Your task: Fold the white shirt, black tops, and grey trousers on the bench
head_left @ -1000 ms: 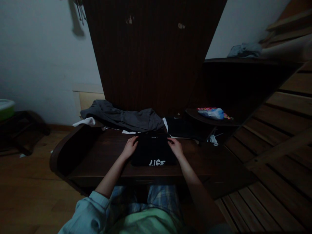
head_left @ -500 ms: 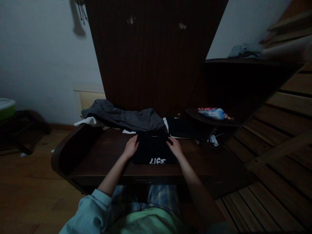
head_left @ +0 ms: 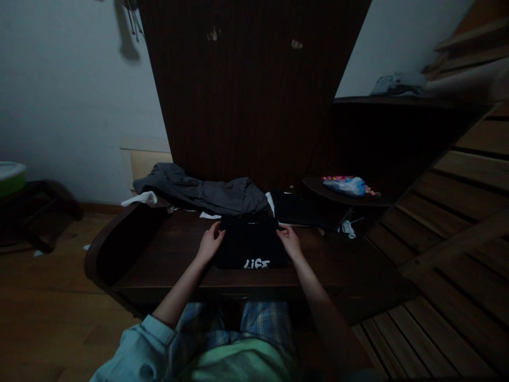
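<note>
A folded black T-shirt (head_left: 250, 241) lies flat on the dark wooden bench, with white "LIFE" lettering along its near edge. My left hand (head_left: 210, 243) is at the shirt's left edge near the far corner, thumb and fingers closed on the cloth. Opposite it, my right hand (head_left: 289, 241) pinches the right edge, also toward the far corner. The fingertips are dark and partly hidden against the black fabric. Just behind the shirt rests a crumpled dark grey garment (head_left: 207, 193). Another folded black garment (head_left: 296, 208) with white edges lies behind my right hand.
The bench (head_left: 159, 265) has a curved left arm and a tall dark panel (head_left: 254, 95) behind it. On a small shelf at right sits a blue and pink plastic bag (head_left: 348, 185). Wooden slats (head_left: 457, 228) stand at far right; a stool (head_left: 40, 207) with a green tub is at left.
Both hands have shifted slightly outward to the shirt's side edges, and their fingers have curled from lying flat on top into a pinch. The shirt has stayed in place.
</note>
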Action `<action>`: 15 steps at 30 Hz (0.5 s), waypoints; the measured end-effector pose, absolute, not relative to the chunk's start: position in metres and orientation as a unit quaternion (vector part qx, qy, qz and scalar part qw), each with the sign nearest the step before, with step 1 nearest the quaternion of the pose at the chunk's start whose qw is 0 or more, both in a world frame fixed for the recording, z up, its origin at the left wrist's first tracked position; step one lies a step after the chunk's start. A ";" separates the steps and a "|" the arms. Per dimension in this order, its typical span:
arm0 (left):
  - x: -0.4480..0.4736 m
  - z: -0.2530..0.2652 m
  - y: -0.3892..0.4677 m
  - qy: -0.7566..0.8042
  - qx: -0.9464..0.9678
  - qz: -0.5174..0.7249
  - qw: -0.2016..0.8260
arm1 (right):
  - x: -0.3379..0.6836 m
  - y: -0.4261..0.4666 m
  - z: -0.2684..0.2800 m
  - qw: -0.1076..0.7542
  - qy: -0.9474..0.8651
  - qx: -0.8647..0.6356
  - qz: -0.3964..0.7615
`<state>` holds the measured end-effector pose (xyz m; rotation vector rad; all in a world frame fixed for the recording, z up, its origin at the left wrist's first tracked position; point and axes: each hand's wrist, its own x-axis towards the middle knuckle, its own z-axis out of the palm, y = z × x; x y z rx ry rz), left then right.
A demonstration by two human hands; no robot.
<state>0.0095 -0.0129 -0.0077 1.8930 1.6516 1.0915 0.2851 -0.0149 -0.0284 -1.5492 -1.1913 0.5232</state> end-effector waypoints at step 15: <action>-0.015 0.008 -0.092 0.440 0.681 0.349 0.469 | 0.306 -0.106 0.000 0.400 -0.631 -0.485 0.455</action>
